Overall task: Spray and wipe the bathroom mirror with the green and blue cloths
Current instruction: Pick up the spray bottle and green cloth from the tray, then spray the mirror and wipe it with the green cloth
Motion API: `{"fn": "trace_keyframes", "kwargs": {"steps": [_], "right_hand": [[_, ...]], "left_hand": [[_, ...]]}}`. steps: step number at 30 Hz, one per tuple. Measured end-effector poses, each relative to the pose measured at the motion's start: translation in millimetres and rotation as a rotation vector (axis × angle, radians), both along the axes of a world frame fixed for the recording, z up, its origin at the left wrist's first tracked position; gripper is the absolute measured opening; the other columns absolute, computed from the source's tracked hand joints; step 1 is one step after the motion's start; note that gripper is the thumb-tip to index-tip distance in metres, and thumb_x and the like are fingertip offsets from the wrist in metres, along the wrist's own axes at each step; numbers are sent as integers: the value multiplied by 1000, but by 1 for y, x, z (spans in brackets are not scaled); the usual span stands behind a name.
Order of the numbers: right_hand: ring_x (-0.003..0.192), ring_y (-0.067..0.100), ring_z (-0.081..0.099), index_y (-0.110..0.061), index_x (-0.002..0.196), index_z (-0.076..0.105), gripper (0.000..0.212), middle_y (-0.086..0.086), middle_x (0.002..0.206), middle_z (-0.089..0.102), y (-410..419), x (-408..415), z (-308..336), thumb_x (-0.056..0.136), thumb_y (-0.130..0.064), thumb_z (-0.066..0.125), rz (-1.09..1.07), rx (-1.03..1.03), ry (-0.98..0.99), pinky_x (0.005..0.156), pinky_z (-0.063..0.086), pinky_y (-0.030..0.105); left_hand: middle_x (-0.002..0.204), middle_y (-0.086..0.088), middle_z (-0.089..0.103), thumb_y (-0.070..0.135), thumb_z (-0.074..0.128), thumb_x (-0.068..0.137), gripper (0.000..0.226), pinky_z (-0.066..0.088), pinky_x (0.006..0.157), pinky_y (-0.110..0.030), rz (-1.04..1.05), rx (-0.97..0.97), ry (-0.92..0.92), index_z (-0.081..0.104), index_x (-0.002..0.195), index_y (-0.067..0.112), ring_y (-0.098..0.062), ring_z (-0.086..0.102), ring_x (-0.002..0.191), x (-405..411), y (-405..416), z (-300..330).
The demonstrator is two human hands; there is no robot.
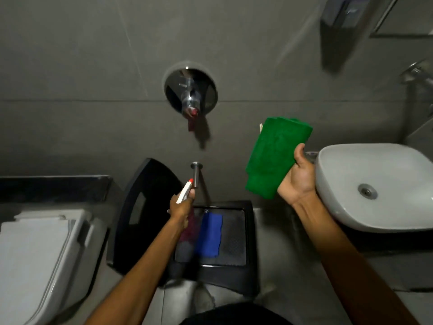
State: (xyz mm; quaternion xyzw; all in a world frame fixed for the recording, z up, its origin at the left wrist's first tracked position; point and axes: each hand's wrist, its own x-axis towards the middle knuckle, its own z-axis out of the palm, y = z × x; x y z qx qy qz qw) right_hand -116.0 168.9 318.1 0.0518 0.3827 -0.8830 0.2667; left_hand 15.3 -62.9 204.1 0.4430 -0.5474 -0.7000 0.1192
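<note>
My right hand holds a folded green cloth up in front of the grey wall, just left of the basin. Lower and to the left, my left hand grips a spray bottle with a white head and red nozzle tip; its body below my hand is blurred. A folded blue cloth lies on the seat of a black plastic chair under my left hand. The mirror's frame corner shows at the top right.
A white basin sits at the right with a tap above it. A white toilet is at the left. A round chrome valve and a short chrome spout project from the wall. A dispenser hangs top right.
</note>
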Motion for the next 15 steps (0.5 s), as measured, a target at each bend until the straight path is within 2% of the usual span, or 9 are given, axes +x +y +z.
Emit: {"fn": "trace_keyframes", "kwargs": {"steps": [3,8,11,15], "right_hand": [[132,32,58,-15,146,52,65,11,148,56,-2,8,-41,103,-58,29,17,38,-68,110,46,55],[116,29,70,-18,120,75,59,9,129,72,-10,17,-101,100,-57,36,3,107,-181,89,60,50],[114,26,71,-20,113,78,56,6,123,75,-13,20,-127,99,-57,37,31,97,-213,91,59,49],[121,30,68,-18,121,74,56,10,131,70,-10,20,-146,98,-57,41,45,85,-211,97,56,53]], "left_hand": [[156,-29,48,8,67,98,46,39,122,-50,14,-27,-118,56,139,-10,-43,48,145,9,-5,-48],[165,-20,40,3,65,98,57,39,123,-49,59,50,-149,45,150,-8,-39,50,145,8,-10,-113],[167,-17,37,-1,66,96,59,39,123,-47,61,75,-160,45,150,-8,-38,49,145,3,-12,-143],[166,-18,39,-1,68,95,66,37,125,-48,116,103,-158,41,155,-2,-37,47,147,-2,-19,-163]]}}
